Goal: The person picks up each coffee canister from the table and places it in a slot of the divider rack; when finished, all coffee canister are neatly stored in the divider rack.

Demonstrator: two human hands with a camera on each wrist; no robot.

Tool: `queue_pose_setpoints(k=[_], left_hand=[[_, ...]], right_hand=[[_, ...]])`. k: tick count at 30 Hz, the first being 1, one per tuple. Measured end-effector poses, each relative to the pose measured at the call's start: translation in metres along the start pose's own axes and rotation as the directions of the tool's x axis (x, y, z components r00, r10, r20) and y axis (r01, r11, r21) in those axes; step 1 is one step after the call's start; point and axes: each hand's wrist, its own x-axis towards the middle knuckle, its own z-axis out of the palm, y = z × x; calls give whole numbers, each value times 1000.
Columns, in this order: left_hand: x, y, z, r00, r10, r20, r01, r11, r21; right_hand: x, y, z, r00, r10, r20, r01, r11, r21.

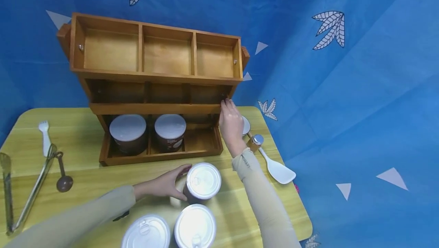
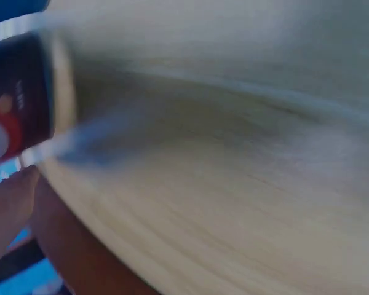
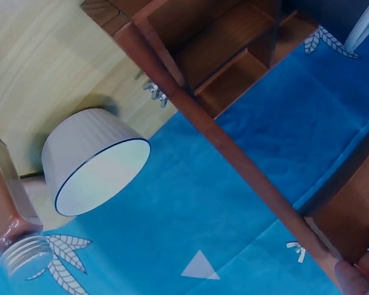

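My left hand [image 1: 164,183] curves loosely beside a white-lidded can [image 1: 204,181], thumb and fingertips at its left side and a gap before the palm. Blurred in the left wrist view, a dark can [image 2: 18,101] shows a red and white label. My right hand [image 1: 231,124] grips the right end of a three-tier wooden rack [image 1: 154,109]; the right wrist view shows its fingers [image 3: 350,276] on the wood's edge. Two lidded cans [image 1: 127,128] stand in the rack's bottom left and middle compartments. Nearer me are two more cans [image 1: 195,225].
Tongs [image 1: 36,191], a white fork [image 1: 45,137] and a brown scoop [image 1: 64,183] lie at the left. Right of the rack are a white bowl [image 3: 92,160], a bottle with a silver cap [image 3: 26,255] and a white spatula [image 1: 279,170]. Blue cloth [image 1: 343,107] hangs behind.
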Motion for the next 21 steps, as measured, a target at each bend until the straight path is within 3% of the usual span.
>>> queue_pose_setpoints(k=[6, 14, 19, 21], left_hand=[[14, -11, 15, 994, 99, 43, -97, 994, -46], [24, -20, 21, 991, 132, 29, -128, 985, -113], [28, -20, 23, 985, 171, 0, -170, 980, -104], [29, -18, 25, 987, 157, -15, -158, 983, -92]], right_hand=[[0, 2, 2, 1000, -7, -19, 6, 1000, -19], [1, -1, 3, 1000, 10, -7, -10, 999, -31], [1, 1, 4, 1000, 4, -12, -5, 1000, -24], [1, 2, 4, 1000, 3, -16, -4, 1000, -31]])
